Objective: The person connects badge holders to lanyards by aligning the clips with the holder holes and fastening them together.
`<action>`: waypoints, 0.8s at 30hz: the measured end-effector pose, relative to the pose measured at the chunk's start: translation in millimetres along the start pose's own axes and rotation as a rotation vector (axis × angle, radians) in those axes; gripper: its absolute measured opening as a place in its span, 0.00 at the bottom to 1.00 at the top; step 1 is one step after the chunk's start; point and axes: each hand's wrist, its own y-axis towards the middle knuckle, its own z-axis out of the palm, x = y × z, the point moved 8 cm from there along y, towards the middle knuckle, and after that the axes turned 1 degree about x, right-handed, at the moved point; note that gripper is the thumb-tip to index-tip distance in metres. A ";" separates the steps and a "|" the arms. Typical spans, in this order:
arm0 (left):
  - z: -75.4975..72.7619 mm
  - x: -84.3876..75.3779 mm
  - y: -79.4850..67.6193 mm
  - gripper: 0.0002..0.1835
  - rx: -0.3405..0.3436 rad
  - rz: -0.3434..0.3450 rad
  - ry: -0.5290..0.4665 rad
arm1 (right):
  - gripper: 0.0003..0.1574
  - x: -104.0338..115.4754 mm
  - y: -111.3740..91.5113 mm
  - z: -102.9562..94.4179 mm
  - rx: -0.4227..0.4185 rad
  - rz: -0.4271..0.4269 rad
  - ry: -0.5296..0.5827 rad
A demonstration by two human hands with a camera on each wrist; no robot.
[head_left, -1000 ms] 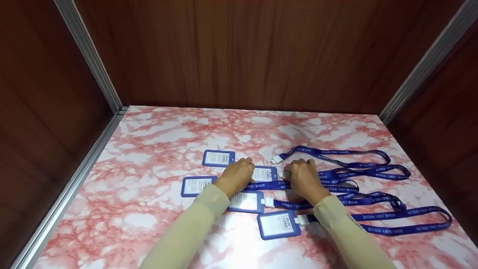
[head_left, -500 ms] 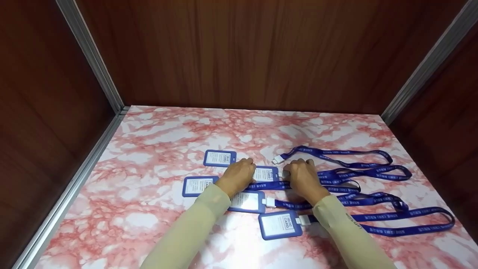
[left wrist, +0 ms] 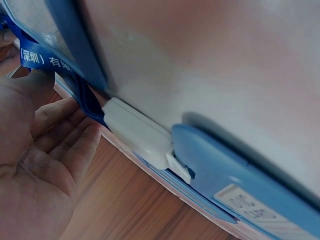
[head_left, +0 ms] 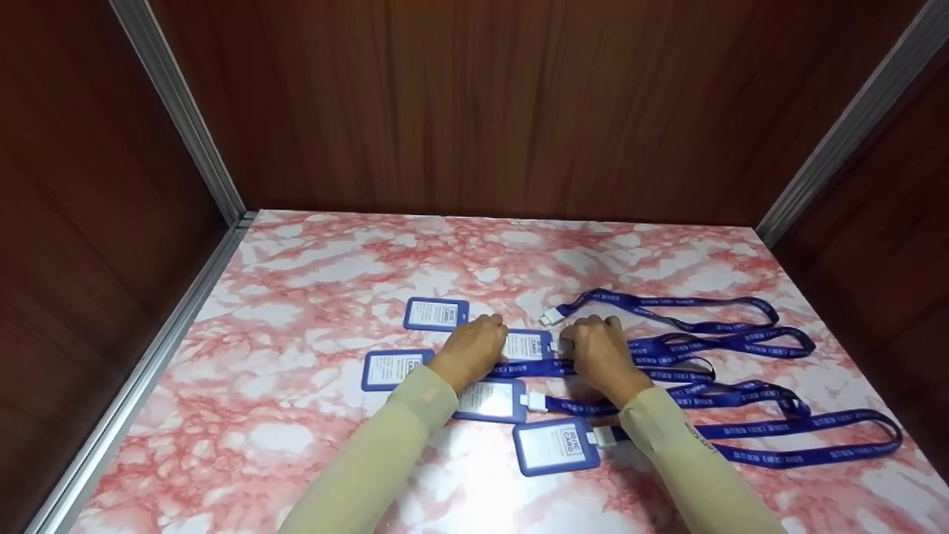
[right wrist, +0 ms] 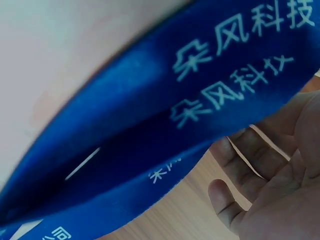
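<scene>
My left hand [head_left: 474, 348] grips a blue-framed badge holder [head_left: 528, 345], its far end covered by the fingers. To its right, my right hand [head_left: 602, 352] pinches the white clip [head_left: 561, 346] of a blue lanyard [head_left: 741, 343] right at the holder's slotted edge. In the left wrist view a blue strap [left wrist: 45, 60] crosses my left hand [left wrist: 35, 150], and a white clip [left wrist: 137, 132] meets a holder's slot [left wrist: 187, 170]. Printed lanyard straps [right wrist: 150, 125] cover the thumb side of my right hand [right wrist: 280, 185] in the right wrist view; its other fingers are loosely curled.
Further holders lie around: one at the back [head_left: 436, 314] without a strap, one at left [head_left: 393, 369], and two nearer ones [head_left: 493, 400] [head_left: 556, 447] with clips. A loose lanyard [head_left: 667, 302] lies behind my right hand. Wooden walls [head_left: 474, 111] enclose the marbled tabletop [head_left: 334, 259].
Both hands stay in nearly the same place. The right hand has shifted very slightly left, toward the holder.
</scene>
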 end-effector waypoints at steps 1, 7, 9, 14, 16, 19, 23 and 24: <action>0.0 -0.4 0.1 0.17 -0.001 0.001 0.001 | 0.15 0.2 -0.1 -0.1 0.001 0.001 -0.002; 0.4 -2.0 1.5 0.15 0.002 0.004 -0.003 | 0.15 0.3 0.1 1.3 0.008 -0.005 0.000; 0.8 -2.4 2.3 0.15 0.008 0.002 -0.006 | 0.15 -0.2 0.4 1.7 0.013 -0.009 0.007; 0.4 -5.1 3.9 0.14 -0.010 0.017 -0.010 | 0.16 -0.9 -1.5 -0.9 -0.001 -0.027 0.022; -0.4 -6.3 4.1 0.13 -0.026 0.028 -0.011 | 0.17 -0.8 -2.4 -1.9 -0.012 -0.035 0.024; -1.3 -6.8 3.9 0.12 -0.031 0.035 -0.015 | 0.17 -0.5 -1.8 -0.7 -0.017 -0.037 0.035; -0.1 -3.4 3.1 0.12 -0.018 0.017 -0.012 | 0.17 2.7 1.2 1.9 -0.015 -0.056 0.047; 0.2 -2.6 2.9 0.12 -0.017 0.013 -0.013 | 0.17 3.5 1.8 2.4 -0.013 -0.061 0.049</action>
